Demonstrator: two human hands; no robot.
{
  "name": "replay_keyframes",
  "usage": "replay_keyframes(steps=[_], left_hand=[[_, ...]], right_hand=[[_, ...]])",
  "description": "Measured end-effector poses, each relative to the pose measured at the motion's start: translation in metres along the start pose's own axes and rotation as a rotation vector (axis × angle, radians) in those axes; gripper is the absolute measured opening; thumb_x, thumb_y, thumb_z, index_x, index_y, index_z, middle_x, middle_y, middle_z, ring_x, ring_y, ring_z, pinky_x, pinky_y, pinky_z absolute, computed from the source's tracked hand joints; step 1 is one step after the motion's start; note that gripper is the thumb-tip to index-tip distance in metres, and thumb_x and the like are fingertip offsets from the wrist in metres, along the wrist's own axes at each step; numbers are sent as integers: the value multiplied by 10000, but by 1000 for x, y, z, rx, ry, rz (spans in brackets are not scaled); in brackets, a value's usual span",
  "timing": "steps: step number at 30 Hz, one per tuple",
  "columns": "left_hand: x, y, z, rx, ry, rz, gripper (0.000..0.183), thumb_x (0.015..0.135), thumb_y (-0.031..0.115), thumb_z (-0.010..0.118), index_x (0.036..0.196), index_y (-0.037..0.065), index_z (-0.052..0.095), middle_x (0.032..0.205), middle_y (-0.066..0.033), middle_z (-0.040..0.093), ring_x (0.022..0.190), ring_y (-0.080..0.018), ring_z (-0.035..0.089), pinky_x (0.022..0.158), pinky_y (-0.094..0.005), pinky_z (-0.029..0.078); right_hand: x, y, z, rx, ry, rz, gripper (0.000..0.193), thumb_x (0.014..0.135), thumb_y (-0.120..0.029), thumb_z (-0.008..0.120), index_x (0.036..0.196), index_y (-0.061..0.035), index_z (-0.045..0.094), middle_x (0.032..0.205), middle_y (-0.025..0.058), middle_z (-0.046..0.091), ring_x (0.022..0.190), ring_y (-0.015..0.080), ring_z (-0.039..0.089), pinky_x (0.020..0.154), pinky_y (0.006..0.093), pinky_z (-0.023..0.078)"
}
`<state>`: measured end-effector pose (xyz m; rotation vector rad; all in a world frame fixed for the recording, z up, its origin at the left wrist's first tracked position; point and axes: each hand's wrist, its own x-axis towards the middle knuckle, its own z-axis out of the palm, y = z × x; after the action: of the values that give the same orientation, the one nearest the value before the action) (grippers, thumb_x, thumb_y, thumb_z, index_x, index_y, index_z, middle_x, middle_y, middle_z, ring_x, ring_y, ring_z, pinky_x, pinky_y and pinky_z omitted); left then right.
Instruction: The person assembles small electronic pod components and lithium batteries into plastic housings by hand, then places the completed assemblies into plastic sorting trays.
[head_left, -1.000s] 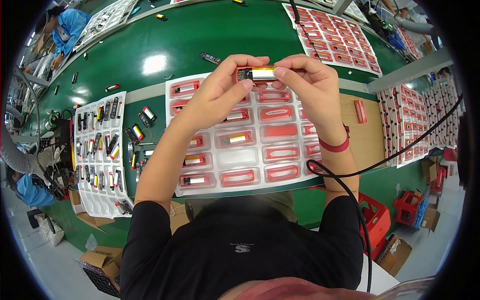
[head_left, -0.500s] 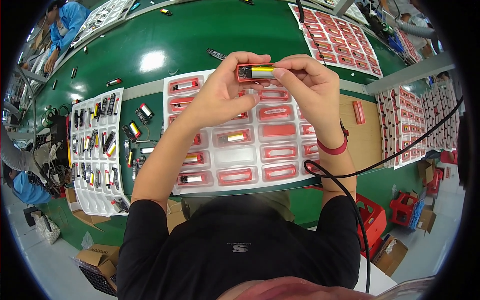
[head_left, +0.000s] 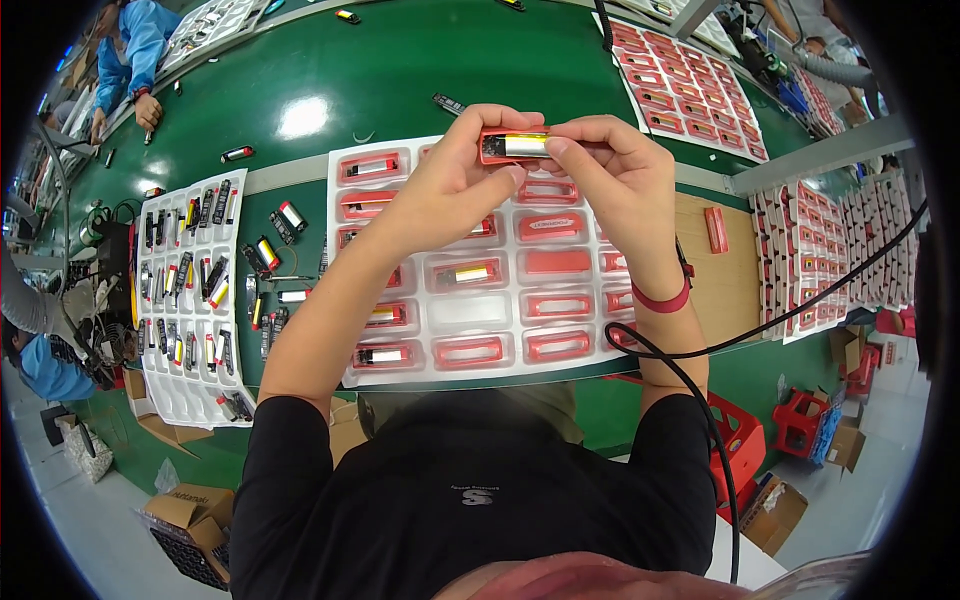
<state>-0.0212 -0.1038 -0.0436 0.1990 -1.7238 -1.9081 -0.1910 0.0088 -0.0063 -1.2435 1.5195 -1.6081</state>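
Above the middle of the table, both hands hold a red plastic casing (head_left: 488, 147). A silver-and-yellow battery cell (head_left: 522, 146) and a black part lie in its open side. My left hand (head_left: 450, 185) is closed on the casing's left end, its thumb below the lower edge. My right hand (head_left: 615, 165) pinches the right end, with the thumb pressing on the cell. Beneath them is a white moulded tray (head_left: 513, 345) with red casings in its pockets. Some casings, like this casing (head_left: 470, 272), have a cell inside; others are hollow frames. One pocket (head_left: 468, 312) is bare.
To the left, a white tray (head_left: 185, 405) holds batteries with black parts, and loose ones (head_left: 268, 252) lie beside it. Filled trays (head_left: 690, 85) stand far right. A black cable (head_left: 780, 320) crosses my right forearm. A co-worker (head_left: 140, 60) in blue is at far left.
My left thumb has risen closer to the casing. Loose pieces and the tray on the far green surface have shifted right. The co-worker's hand has moved right.
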Motion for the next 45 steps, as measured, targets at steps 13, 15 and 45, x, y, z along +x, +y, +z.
replay_keyframes(steps=[13,15,45], left_hand=[[3,-5,-6,-97,55,38,423,955,-18,387,1368,-12,476,1321,-123,588,1095,-163,624,970,-346,522],[3,-4,-7,-144,71,10,415,956,-16,375,1355,-16,487,1306,-129,595,1075,-166,626,965,-347,525],[2,7,-14,1023,176,474,315,917,4,608,1230,33,610,1103,-157,665,977,-349,665,814,-413,556]], right_hand=[[3,7,5,-441,51,-404,169,875,-27,759,1039,12,754,993,107,730,797,176,710,714,287,577],[4,9,6,-367,42,-471,170,872,-8,751,1041,10,753,1031,113,715,792,185,711,710,307,588],[2,7,1,-833,-14,-783,310,827,55,671,1131,8,629,1096,163,656,991,351,654,861,401,556]])
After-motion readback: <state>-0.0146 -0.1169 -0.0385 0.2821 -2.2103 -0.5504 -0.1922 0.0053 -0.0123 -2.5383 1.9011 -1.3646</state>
